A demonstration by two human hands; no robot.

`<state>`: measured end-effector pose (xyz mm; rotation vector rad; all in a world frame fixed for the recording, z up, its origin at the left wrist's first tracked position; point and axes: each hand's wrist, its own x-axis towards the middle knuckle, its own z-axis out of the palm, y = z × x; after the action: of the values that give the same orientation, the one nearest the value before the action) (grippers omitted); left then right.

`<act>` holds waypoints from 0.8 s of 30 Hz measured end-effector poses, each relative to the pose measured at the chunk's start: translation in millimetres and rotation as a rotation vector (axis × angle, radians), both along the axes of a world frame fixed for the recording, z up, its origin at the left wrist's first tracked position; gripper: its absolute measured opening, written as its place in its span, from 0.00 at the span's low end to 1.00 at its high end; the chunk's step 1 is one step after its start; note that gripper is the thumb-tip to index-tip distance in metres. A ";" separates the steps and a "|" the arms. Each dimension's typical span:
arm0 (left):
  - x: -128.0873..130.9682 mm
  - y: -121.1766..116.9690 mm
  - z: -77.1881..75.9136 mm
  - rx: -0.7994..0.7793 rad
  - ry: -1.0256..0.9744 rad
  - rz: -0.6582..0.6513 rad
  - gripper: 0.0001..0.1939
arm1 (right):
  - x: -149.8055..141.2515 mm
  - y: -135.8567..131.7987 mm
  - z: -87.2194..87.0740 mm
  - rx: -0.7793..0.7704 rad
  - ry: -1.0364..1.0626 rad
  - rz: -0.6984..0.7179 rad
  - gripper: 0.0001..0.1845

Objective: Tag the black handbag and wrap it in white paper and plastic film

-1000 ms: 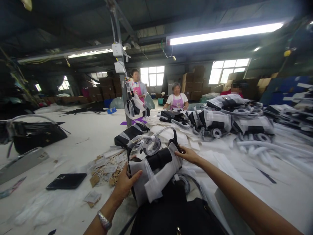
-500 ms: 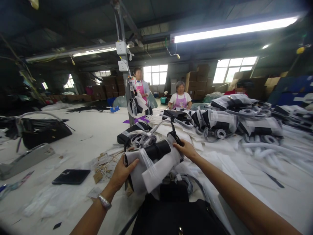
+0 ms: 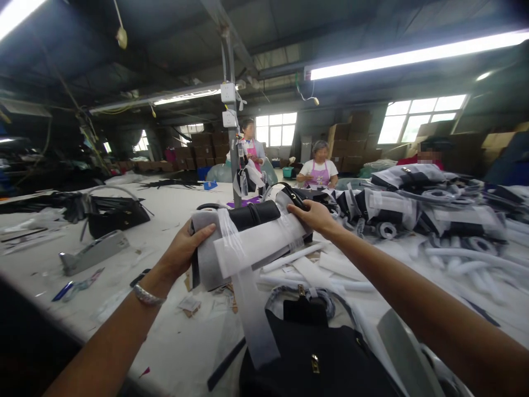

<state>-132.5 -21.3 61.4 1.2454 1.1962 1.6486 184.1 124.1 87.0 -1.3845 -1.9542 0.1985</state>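
Between my two hands, raised above the table, is a black handbag [image 3: 257,215] partly covered in white foam wrapping [image 3: 258,242]. My left hand [image 3: 184,246] grips its left end, thumb on the near face. On the right end, my right hand [image 3: 313,215] is closed round the side near the strap's metal fitting. A strip of thin white wrapping [image 3: 257,320] hangs from the bag's near side. Below, close to me, lies a second black handbag [image 3: 318,353] with a gold clasp and its flap open. My fingers behind the held bag are hidden.
Wrapped bags [image 3: 392,207] and white foam tubes [image 3: 458,259] are piled on the right. To the left stand another black handbag [image 3: 119,218] and a grey panel [image 3: 96,252]. A metal post [image 3: 233,165] rises beyond the bag. Several people are across the table.
Both hands have lifted the wrapped bag slightly up and to the left. The thin strip now hangs down in front of it. My view has turned a little left.
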 end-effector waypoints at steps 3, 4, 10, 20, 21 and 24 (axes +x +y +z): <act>-9.3 -18.1 6.5 -0.081 -0.032 -0.013 0.26 | -9.1 -14.7 2.4 -0.038 -0.044 0.041 0.30; -12.8 -24.4 5.5 -0.107 -0.047 -0.013 0.26 | -12.8 -19.7 0.5 -0.056 -0.059 0.061 0.31; -39.5 -57.9 -20.9 -0.228 -0.120 0.013 0.23 | -42.4 -40.5 -31.0 -0.178 -0.121 0.138 0.34; -58.9 -64.1 -41.8 -0.388 -0.260 -0.056 0.19 | -49.8 -46.7 -42.7 -0.237 -0.182 0.177 0.34; -58.4 -64.5 -43.4 -0.390 -0.284 -0.069 0.19 | -49.1 -47.7 -42.7 -0.241 -0.189 0.177 0.35; -60.0 -71.1 -52.7 -0.403 -0.361 -0.105 0.18 | -51.1 -49.6 -48.1 -0.265 -0.213 0.194 0.35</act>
<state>-192.4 -92.4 8.7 0.7125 1.1398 1.3924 133.1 74.5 38.9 -1.4273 -2.3087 0.4293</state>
